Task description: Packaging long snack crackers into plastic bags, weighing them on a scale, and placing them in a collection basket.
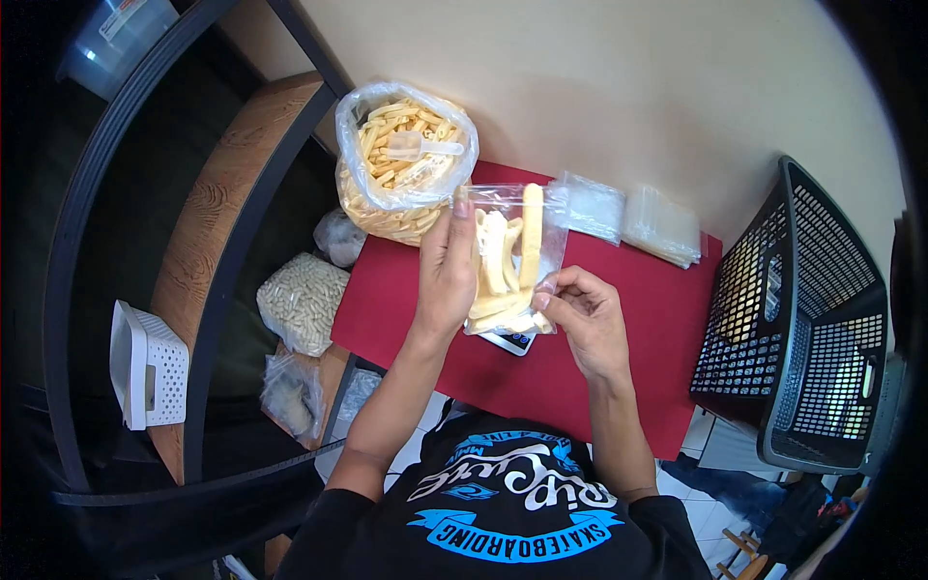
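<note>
A small clear plastic bag [500,283] with several pale yellow puffed snack sticks inside is held up between my hands. My left hand [449,268] grips its upper left edge, thumb on the front. Lower down, my right hand [587,312] pinches the bag's right side between thumb and fingers. One snack stick [532,232] stands upright along the right, its tip near the bag's top edge. Behind the bag, a digital scale [516,344] sits on the red tabletop [406,290], mostly hidden. Beyond my left hand stands a large open bag of snack sticks [391,210] with a clear plastic scoop [417,146] on top.
Stacks of clear bags [591,206] [661,225] lie along the table's back edge by the wall. A black plastic crate [790,312] is at the right. To the left are a wood-and-metal shelf [239,152], a white basket [148,370] and a filled bag [304,301].
</note>
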A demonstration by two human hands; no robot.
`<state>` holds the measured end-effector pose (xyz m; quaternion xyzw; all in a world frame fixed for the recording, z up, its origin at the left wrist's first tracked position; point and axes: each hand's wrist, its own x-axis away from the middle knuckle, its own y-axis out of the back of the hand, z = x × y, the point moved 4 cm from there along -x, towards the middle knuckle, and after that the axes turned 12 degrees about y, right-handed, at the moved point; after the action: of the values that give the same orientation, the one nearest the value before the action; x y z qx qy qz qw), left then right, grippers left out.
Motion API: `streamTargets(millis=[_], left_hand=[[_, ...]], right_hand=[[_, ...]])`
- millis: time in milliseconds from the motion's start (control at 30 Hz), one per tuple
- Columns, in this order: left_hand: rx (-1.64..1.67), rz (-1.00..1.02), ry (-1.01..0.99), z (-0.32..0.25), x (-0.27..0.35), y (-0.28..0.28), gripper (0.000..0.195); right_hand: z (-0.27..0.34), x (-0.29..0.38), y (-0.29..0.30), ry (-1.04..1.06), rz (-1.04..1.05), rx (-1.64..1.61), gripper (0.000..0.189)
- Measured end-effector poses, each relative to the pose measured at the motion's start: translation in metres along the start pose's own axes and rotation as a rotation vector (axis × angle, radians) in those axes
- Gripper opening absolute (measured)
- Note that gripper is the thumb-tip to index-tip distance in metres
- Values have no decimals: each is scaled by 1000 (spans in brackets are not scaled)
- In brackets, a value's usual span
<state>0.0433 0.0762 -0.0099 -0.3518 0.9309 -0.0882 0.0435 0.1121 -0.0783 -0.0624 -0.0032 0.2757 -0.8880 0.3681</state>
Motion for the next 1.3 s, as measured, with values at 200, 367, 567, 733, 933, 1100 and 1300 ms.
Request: streamTargets(millis=[200, 367, 567, 733, 933, 1100, 1300], left_hand=[[214, -37, -14, -7, 2, 0, 31], [72, 203, 31, -8, 1, -4, 17], [95, 239, 74, 4, -2, -3, 15], [156, 190, 20, -5, 6, -14, 24], [58, 422, -22, -12, -3, -6, 31], [-60, 358, -43, -16, -1, -9, 24], [-141, 213, -158, -15, -2, -7, 15]], right_hand=[[-1, 8, -1, -38, 70, -3, 13], [0, 6, 3, -79, 141, 72, 14], [21, -7, -2, 18, 97, 83, 21], [27, -17, -7, 3, 187, 83, 26], [23, -11, -6, -60, 258, 54, 19], [22, -13, -3, -24, 240, 68, 20], [21, -9, -5, 96, 48, 105, 26]])
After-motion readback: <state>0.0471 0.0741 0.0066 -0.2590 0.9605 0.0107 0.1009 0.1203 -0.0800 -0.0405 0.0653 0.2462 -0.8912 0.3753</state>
